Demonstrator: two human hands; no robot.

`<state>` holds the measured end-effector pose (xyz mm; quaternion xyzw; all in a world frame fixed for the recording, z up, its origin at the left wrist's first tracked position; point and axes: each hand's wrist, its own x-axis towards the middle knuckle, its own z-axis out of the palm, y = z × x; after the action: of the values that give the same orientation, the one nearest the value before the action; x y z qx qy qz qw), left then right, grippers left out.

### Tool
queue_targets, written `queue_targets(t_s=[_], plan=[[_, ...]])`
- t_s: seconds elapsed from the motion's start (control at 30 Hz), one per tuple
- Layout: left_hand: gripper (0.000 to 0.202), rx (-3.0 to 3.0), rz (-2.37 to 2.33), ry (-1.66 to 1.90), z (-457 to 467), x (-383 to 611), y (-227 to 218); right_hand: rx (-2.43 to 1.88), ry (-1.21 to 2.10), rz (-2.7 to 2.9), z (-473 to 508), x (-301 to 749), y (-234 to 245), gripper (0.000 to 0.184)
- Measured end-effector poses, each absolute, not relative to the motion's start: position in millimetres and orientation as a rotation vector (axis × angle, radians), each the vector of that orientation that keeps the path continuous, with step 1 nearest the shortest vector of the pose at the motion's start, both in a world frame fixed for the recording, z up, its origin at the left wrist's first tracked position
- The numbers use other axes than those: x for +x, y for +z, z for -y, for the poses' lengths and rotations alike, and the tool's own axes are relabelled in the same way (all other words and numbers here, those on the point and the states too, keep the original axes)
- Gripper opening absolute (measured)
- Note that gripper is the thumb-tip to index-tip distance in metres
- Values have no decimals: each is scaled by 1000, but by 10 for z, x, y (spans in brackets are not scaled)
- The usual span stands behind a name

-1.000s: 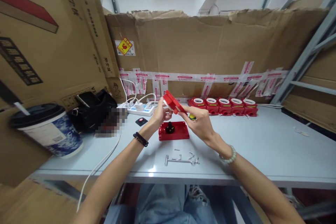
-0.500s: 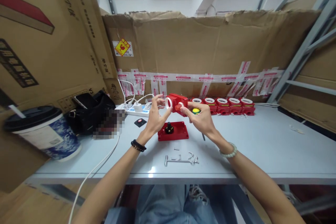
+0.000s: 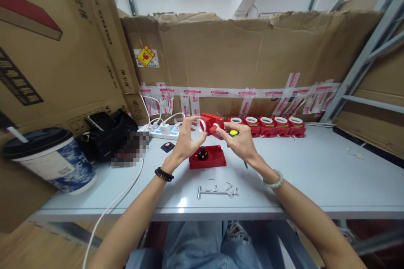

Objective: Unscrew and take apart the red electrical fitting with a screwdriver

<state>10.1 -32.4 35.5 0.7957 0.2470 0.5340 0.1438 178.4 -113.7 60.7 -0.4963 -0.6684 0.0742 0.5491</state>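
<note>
In my right hand (image 3: 241,141) is a red plastic housing (image 3: 213,122), raised above the table, with thumb and fingers closed on its right end. My left hand (image 3: 187,138) pinches a white ring (image 3: 202,126) between thumb and fingertips, at the housing's left end. Whether the ring is seated in the housing or just beside it, I cannot tell. Below both hands lies a red rectangular cover (image 3: 214,157) with a black round part (image 3: 203,154) standing on it. Partly hidden behind my right hand is a screwdriver with a yellow and green handle (image 3: 234,133).
Several red housings with white rings (image 3: 267,126) line the back. Nearer me lie a metal T-shaped tool (image 3: 213,193) and small screws (image 3: 211,179). A black square piece (image 3: 167,147), power strip (image 3: 164,134), bag (image 3: 104,138) and paper cup (image 3: 57,164) are on the left.
My left fingers have closed around the white ring, which shows slightly further left against the housing. My right hand keeps its hold. The whole view has shifted a little.
</note>
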Motion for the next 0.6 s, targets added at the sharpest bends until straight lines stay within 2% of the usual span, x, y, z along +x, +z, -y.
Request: queue_targets(t_s=[0.1, 0.2, 0.33, 0.47, 0.53, 0.6], plan=[[40, 2228, -736, 1516, 290, 115, 322, -1183, 198, 1588, 1141, 1784, 607, 28], [41, 1923, -845, 1434, 221, 145, 276, -1157, 188, 1640, 1160, 1752, 604, 25], [34, 1415, -815, 1128, 170, 169, 311, -1073, 107, 1718, 1175, 1707, 593, 20], [41, 1256, -769, 861, 198, 140, 375, -1068, 84, 1731, 1172, 1695, 588, 21], [45, 1355, -867, 932, 223, 122, 363, -1080, 84, 1718, 1167, 1703, 588, 22], [44, 1595, -969, 1204, 249, 112, 331, -1088, 78, 1681, 1155, 1721, 586, 23]])
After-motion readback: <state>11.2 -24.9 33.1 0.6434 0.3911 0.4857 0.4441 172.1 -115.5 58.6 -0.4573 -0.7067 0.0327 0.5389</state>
